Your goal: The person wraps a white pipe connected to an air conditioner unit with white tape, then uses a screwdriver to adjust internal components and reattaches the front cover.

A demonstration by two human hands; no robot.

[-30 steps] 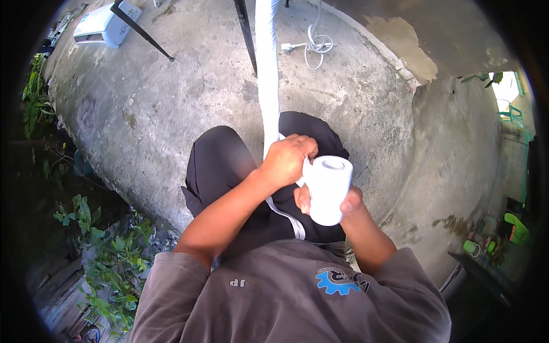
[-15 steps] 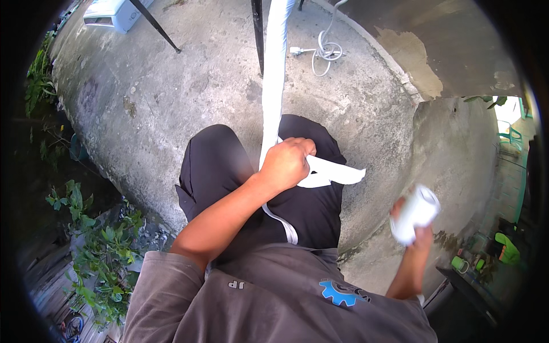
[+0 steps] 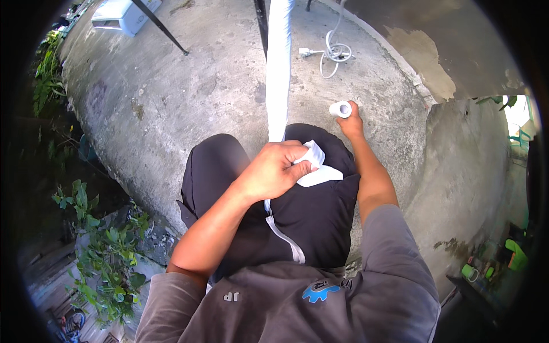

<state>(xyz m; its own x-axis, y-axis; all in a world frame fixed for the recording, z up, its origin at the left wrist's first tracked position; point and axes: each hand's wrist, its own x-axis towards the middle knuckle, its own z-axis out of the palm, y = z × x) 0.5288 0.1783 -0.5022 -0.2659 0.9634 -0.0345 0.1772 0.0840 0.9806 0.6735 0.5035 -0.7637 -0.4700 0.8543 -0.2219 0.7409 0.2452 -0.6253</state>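
Observation:
A long pipe wrapped in white [image 3: 278,74] runs from the top of the view down between my knees. My left hand [image 3: 273,171] is closed at its lower end, pinching a crumpled strip of white wrapping tape [image 3: 321,175] between thumb and fingers. Part of that strip lies over my right thigh. Out past my right knee, my right hand [image 3: 352,123] grips a roll of white tape [image 3: 341,109], its round core facing up. Whether the roll touches the concrete I cannot tell. A narrow white strip [image 3: 286,240] trails from below my left hand across my lap.
Thin dark metal legs [image 3: 163,31] stand on the concrete floor [image 3: 189,86]. Beyond the roll lies a coiled white cord with a plug [image 3: 336,53]. A white appliance unit [image 3: 127,16] sits at the far left. Leafy plants [image 3: 108,251] border the left, a concrete wall [image 3: 477,166] the right.
My right hand has carried the tape roll from low at my right side forward and inward, past my right knee. The strip in my left hand is now bunched up and folded.

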